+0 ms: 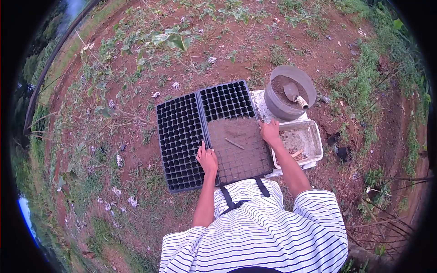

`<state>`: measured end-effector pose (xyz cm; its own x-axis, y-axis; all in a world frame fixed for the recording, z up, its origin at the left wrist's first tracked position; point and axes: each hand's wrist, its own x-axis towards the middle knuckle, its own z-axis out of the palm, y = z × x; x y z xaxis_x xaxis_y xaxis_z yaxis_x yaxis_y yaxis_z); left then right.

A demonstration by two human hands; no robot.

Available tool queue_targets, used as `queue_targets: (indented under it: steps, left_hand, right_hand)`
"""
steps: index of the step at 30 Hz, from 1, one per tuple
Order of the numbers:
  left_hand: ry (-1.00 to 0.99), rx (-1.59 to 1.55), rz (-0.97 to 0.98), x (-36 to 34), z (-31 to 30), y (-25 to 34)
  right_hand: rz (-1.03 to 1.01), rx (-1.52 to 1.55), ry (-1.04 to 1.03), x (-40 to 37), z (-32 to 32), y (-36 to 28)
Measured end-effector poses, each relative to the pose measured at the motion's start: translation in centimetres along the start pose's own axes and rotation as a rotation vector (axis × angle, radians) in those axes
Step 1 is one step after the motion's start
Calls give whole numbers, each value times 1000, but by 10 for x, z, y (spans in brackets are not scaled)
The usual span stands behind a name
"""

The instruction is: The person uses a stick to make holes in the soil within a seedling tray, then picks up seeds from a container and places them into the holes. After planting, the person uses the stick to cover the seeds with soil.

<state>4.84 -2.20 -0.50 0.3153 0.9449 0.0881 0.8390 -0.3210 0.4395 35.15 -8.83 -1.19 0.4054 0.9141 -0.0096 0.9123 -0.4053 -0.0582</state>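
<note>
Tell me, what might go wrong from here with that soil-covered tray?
Loose soil lies spread over part of the right-hand tray, so a bump from the left hand or right hand could spill some, perhaps into the bare cells of the left-hand tray.

The stick lies loose on the soil and might slide if the tray tilts.

The trowel has its handle at the bucket's rim, where an arm might knock it.
</note>
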Motion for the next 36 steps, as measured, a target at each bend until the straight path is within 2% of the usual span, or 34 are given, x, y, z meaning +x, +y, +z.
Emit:
queue_targets:
  steps: [2, 6, 8, 10, 12, 13, 16, 17, 18, 20, 22, 24, 25, 28, 35, 36]
  left_hand:
    - [-23, 4, 11, -3, -3, 1]
    - [-20, -8, 45, -10, -8, 1]
    - [15, -4, 53, -16, -8, -1]
    - [-39, 4, 43, -20, -9, -2]
    - [-52, -27, 36, -24, -11, 0]
    - [-59, -21, 52, -25, -10, 0]
    - [-22, -27, 112, -28, -7, -4]
    - [-28, -6, 120, -30, -6, -4]
    - [-33, -8, 121, -31, -4, -5]
    - [-35, 11, 146, -34, -2, -7]
    - [-48, -5, 146, -35, -3, -9]
    - [-57, -23, 146, -35, -4, -11]
    - [-69, -49, 150, -34, -5, -12]
    - [-93, -104, 151, -33, -11, -13]
    - [-137, -283, 105, -40, -28, -10]
    - [-145, -311, 86, -42, -30, -8]
  right_hand:
    - [-84, -118, 147, -6, 11, 2]
    - [-55, 110, 54, -15, -16, 5]
    - [-16, 563, 449, -24, -25, 5]
    - [87, 584, 493, -40, -34, 8]
    - [427, 765, 495, -53, -32, 14]
    - [490, 797, 502, -60, -17, 23]
    - [444, 693, 530, -83, 15, 40]
    - [528, 692, 450, -91, 19, 41]
    - [532, 688, 448, -97, 12, 40]
    - [590, 823, 297, -108, -7, 37]
    - [605, 841, 313, -113, 4, 44]
    - [552, 827, 162, -120, 10, 47]
    - [418, 723, 210, -123, 10, 47]
    - [371, 682, 180, -120, 9, 40]
    - [433, 697, 151, -120, 2, 34]
    - [389, 589, 158, -120, 5, 34]
